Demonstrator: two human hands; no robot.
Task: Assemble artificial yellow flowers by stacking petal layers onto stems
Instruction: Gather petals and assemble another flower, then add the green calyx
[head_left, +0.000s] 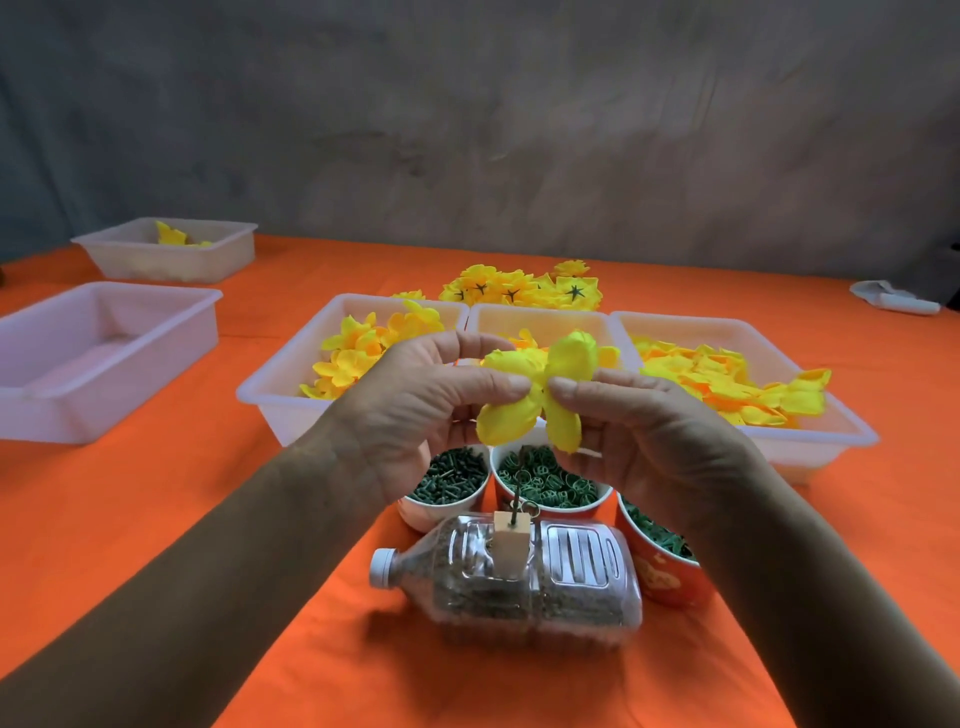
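Across the counter (208, 519), under its orange cloth, the stock is laid out in reach order. Three white trays sit side by side toward the far edge: the left tray (280, 400) holds fuller yellow blooms, the middle tray (540, 317) is mostly hidden behind the hands, and the right tray (810, 441) holds flat petal layers. Behind them lies a heap of finished flowers (519, 286), green star backs up. Two more trays stand near the left edge, the nearer one (104, 358) seemingly bare, the farther one (171, 254) holding a few yellow pieces.

Nearer the front edge, a plastic bottle (519, 577) lies on its side, filled with grainy matter, probably as ballast for the wooden block (511, 543) and its upright wire pin (517, 483). Three cups of green parts stand just behind it: pegs (447, 478), rings (550, 483), and another sort (660, 535).

Above the pin, the left hand (415, 410) and right hand (649, 431) hold a petal layer (540, 395), thumbs and curled fingers pinching near its centre, likely to line its hole up with the pin.
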